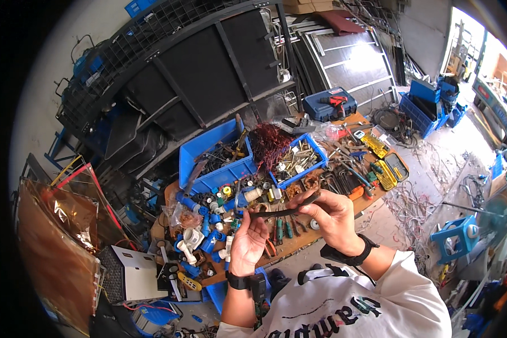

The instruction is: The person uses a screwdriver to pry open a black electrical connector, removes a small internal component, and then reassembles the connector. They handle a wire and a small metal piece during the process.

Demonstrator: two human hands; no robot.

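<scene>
Slippage looks the likeliest trouble for the dark, narrow strip (276, 214), which is held up above the front of the cluttered desk (305, 239), spanning the gap between the person's two hands. The right hand (332, 218) has its thumb and fingers pinched on the strip's right part; the left hand (250, 242) is turned palm up with the left end at its fingers, though whether they grip it or merely prop it cannot be told. If that support is loose, the left end could swing down, and a dropped strip might get lost among the green-handled tools (280, 230) or the white pipe fitting (192, 239) and its neighbours. Uneven pressure from the two sides could also twist or kink it, should the material be soft.

Its long axis runs left to right across the person's front, nearly level from the left end, then angling upward in view near the right thumb, with the right end pointing away from the body.
</scene>
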